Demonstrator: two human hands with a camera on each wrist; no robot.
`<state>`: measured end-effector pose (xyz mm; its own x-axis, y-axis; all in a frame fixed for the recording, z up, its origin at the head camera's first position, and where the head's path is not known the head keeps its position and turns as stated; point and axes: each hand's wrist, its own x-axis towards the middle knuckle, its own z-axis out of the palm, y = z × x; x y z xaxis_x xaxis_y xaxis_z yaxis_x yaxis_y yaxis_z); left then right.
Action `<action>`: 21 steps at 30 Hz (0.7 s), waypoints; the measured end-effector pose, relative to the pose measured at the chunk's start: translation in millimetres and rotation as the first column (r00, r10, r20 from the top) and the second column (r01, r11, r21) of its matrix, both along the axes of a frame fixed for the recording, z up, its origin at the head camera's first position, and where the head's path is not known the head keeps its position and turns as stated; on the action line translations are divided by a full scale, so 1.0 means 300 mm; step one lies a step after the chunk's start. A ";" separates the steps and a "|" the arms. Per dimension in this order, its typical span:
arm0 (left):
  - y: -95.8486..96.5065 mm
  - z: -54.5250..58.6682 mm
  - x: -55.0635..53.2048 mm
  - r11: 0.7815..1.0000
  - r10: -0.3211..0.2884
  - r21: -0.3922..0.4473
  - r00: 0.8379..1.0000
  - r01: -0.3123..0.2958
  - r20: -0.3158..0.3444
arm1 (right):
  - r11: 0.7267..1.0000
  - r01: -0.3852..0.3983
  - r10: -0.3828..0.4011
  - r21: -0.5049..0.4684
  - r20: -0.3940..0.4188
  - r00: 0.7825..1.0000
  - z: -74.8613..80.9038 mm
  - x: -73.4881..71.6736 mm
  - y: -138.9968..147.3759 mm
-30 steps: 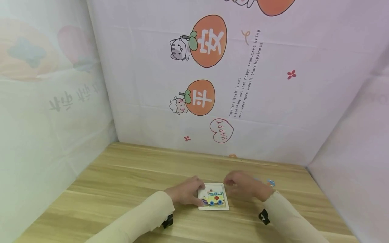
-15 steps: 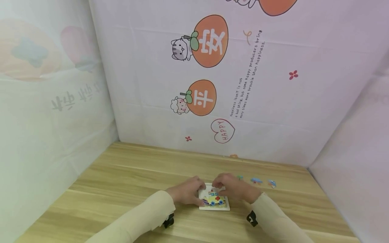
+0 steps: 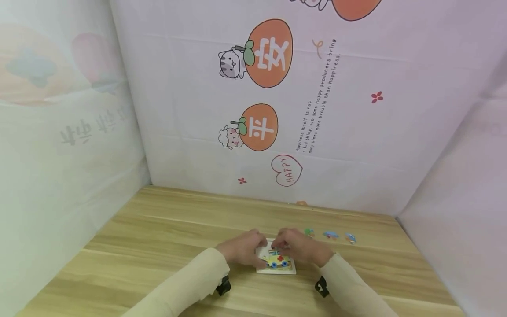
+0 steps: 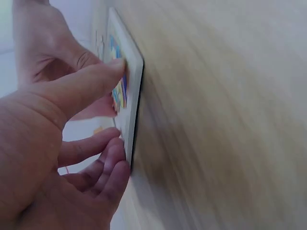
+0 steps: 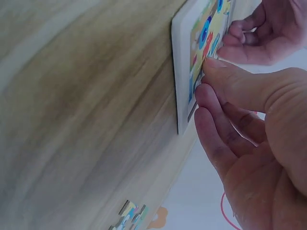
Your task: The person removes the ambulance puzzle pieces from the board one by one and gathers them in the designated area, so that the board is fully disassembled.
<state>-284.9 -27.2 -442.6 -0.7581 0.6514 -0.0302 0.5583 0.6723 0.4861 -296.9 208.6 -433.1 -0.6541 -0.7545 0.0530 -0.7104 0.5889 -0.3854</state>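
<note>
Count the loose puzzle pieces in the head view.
3, in a row: green piece just beyond the right hand, middle blue piece, rightmost blue piece. The hand may hide more.

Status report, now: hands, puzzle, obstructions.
Left hand holding puzzle tray. Right hand over its right side. Ambulance picture incomplete. Loose pieces beyond, nothing visibly blocking.

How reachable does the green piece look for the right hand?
Probably yes: the green piece lies on the table just beyond the right hand, with nothing visibly between them.
</note>
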 end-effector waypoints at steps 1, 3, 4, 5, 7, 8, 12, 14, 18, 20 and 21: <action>0.007 -0.003 -0.002 1.000 0.002 0.000 1.000 -0.002 -0.004 | 1.000 0.001 -0.001 -0.003 -0.001 1.000 0.000 0.002 -0.001; 0.022 -0.010 -0.008 1.000 0.003 -0.002 1.000 -0.003 -0.013 | 1.000 0.002 -0.002 -0.011 -0.002 1.000 -0.001 0.004 -0.001; 0.029 -0.014 -0.011 1.000 0.006 0.000 1.000 -0.006 -0.013 | 1.000 0.004 -0.004 -0.014 0.000 1.000 -0.003 0.004 0.000; 0.037 -0.019 -0.014 1.000 0.008 0.006 1.000 -0.008 -0.008 | 1.000 0.007 -0.007 -0.018 0.005 1.000 -0.004 0.005 0.000; 0.046 -0.027 -0.019 1.000 0.016 0.025 1.000 -0.016 0.014 | 1.000 0.015 -0.015 -0.024 0.020 1.000 -0.008 0.006 0.000; 0.049 -0.031 -0.021 0.999 0.020 0.035 0.999 -0.021 0.025 | 0.999 0.019 -0.018 -0.028 0.029 0.999 -0.010 0.005 0.000; 0.052 -0.038 -0.022 0.997 0.036 0.063 0.998 -0.040 0.058 | 0.999 0.037 -0.036 -0.033 0.044 0.998 -0.017 0.002 0.003; 0.052 -0.039 -0.022 0.997 0.041 0.069 0.997 -0.045 0.063 | 0.998 0.041 -0.039 -0.037 0.041 0.998 -0.018 0.001 0.005; 0.051 -0.040 -0.022 0.995 0.043 0.082 0.997 -0.049 0.071 | 0.997 0.058 -0.056 -0.047 0.055 0.997 -0.014 -0.001 0.007; 0.051 -0.042 -0.022 0.995 0.041 0.089 0.996 -0.048 0.078 | 0.996 0.076 -0.072 -0.054 0.074 0.995 -0.007 -0.002 0.003; 0.050 -0.042 -0.022 0.994 0.039 0.094 0.996 -0.047 0.081 | 0.994 0.088 -0.082 -0.063 0.090 0.993 -0.002 -0.002 0.001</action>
<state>-291.7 -12.2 -455.2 -0.7833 0.6209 -0.0297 0.4872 0.6430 0.5909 -297.5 209.0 -433.8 -0.7201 -0.6926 0.0411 -0.6208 0.6167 -0.4841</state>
